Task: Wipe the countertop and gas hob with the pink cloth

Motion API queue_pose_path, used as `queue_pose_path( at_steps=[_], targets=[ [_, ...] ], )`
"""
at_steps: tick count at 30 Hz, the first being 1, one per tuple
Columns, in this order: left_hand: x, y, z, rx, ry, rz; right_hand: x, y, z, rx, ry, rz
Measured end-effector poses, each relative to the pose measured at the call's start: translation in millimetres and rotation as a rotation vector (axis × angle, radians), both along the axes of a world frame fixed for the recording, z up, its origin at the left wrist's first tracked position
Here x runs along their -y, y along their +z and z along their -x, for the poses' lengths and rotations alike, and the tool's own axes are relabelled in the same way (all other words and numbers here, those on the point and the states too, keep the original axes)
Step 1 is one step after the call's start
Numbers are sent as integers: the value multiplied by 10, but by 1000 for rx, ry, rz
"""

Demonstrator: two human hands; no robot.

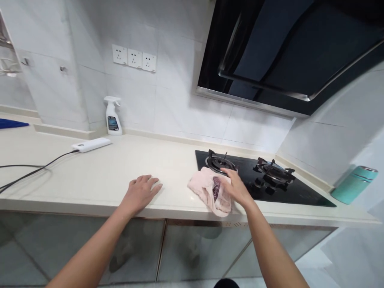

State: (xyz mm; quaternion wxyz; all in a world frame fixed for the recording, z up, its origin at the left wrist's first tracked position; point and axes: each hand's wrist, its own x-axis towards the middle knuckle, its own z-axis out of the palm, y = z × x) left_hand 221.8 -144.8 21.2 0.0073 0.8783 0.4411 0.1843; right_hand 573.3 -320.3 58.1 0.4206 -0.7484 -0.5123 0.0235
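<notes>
My left hand (142,193) rests palm down on the pale countertop (168,160), its fingers stretched out and holding nothing. Under my right hand (235,186) is a crumpled pale pink cloth (207,180) with a dark purple patterned patch. My right fingers grip the cloth's right side, and part of them is hidden behind its folds. The cloth lies across the left edge of the black gas hob (249,192) and hangs slightly over the counter's front edge. Just behind it stands the left burner (220,162).
A white spray bottle (113,118) stands against the wall, with a white power bank (91,145) and black cable nearby. The right burner (274,172) has a raised pan support. A turquoise flask (354,185) is at the far right. The black range hood (270,52) overhangs the hob.
</notes>
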Motion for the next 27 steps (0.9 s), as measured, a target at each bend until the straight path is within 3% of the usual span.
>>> queue_pose_path(
  at_steps=[3,6,12,16,18,21,25,27],
  targets=[
    [22,2,-4,-11,0,3,-212,-121,370,127,40,312],
    [33,14,-11,3,-5,29,-361,-185,768,200,48,436],
    [-122,-5,70,111,-4,81,-462,-207,1737,374,458,259],
    [-262,-25,157,45,-8,71,-451,-295,2048,548,445,79],
    [-285,-37,170,-3,-38,24,-369,-360,1941,590,430,15],
    [-274,-62,154,-26,-23,5,-129,-508,1503,603,378,-91],
    [-255,-101,134,5,-6,25,386,-812,559,595,241,-220],
    [-245,-107,135,17,-25,17,728,-945,-48,602,66,-163]
  ],
)
